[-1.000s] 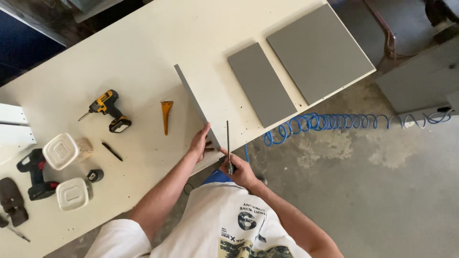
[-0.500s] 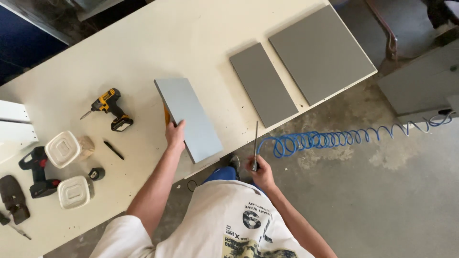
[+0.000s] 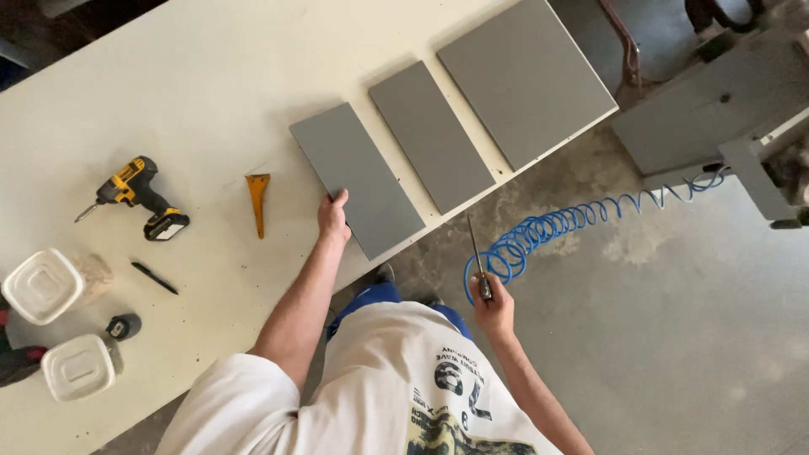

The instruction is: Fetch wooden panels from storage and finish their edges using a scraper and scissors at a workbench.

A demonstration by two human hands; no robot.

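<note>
On the long white table (image 3: 168,93) three grey panels lie flat in a row along the near edge, which by the look of it is most of the laying-out done: the big panel (image 3: 527,80) sits farthest right, the middle panel (image 3: 430,135) lies just beside it, and the near panel (image 3: 358,179) is down flat too, one corner just past the table edge. The left hand (image 3: 333,217) has its fingers curled over that panel's near long edge with the thumb on top, a light hold and not a lift, so I judge the panel placed but not yet let go. The right hand (image 3: 493,307), held off the table over the concrete floor, is closed around an air gun (image 3: 479,268) whose thin nozzle points away from the body; its blue coiled hose (image 3: 573,223) trails right toward a grey machine (image 3: 708,109). Whether any blowing-off is left to do cannot be told from here, as no dust shows on the panels. Counting the rest: one yellow drill (image 3: 139,198) at left, two white tubs (image 3: 42,285) near the left end, one orange scraper (image 3: 258,198), one black marker (image 3: 154,277), and one small tape measure (image 3: 124,326).
</note>
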